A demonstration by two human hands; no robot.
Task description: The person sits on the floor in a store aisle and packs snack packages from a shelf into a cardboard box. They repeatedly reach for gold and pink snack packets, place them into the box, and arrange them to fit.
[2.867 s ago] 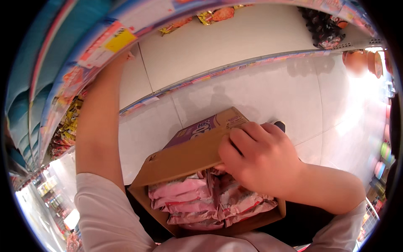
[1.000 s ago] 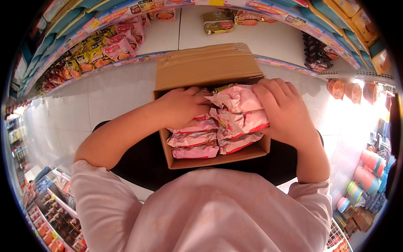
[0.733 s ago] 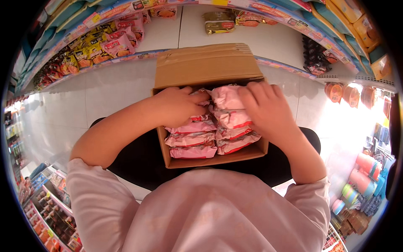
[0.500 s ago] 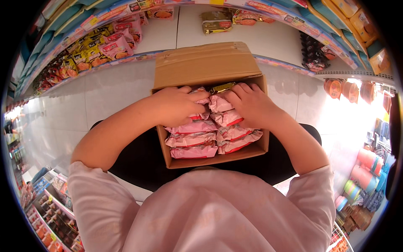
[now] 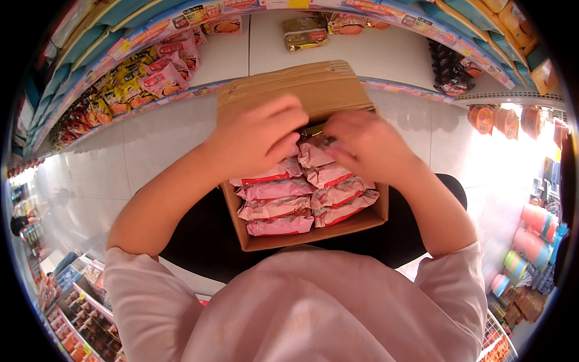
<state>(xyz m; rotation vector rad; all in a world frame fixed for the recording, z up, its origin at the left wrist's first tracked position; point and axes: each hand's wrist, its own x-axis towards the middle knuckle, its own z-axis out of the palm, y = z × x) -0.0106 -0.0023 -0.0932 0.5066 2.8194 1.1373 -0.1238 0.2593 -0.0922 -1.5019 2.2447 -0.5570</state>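
An opened cardboard box (image 5: pixel 307 239) holds two columns of pink packets (image 5: pixel 274 209) with red edges, lying in overlapping rows. At its far end a gold packet (image 5: pixel 312 130) partly shows beneath my hands. My left hand (image 5: pixel 259 134) is lifted over the far left of the box, its blurred fingers apart from the thumb and nothing visible in them. Over the far right packets, my right hand (image 5: pixel 371 145) has its fingers bent inward; motion blurs them, and whether they grip a packet is unclear. The raised far flap (image 5: pixel 289 87) stands behind both hands.
The box rests on a black stool-like surface (image 5: pixel 196 232). Ahead is a white shelf (image 5: pixel 265 45) with pink and yellow packets (image 5: pixel 163 78) at left, gold packets (image 5: pixel 304 33) in the middle and dark packets (image 5: pixel 449 72) at right. Stacked colourful tubs (image 5: pixel 534 235) stand at far right.
My left hand has come up off the packets, its fingers rising toward the flap. My right hand has shifted slightly, its fingers drawing back from the packets' tops. The view has moved slightly.
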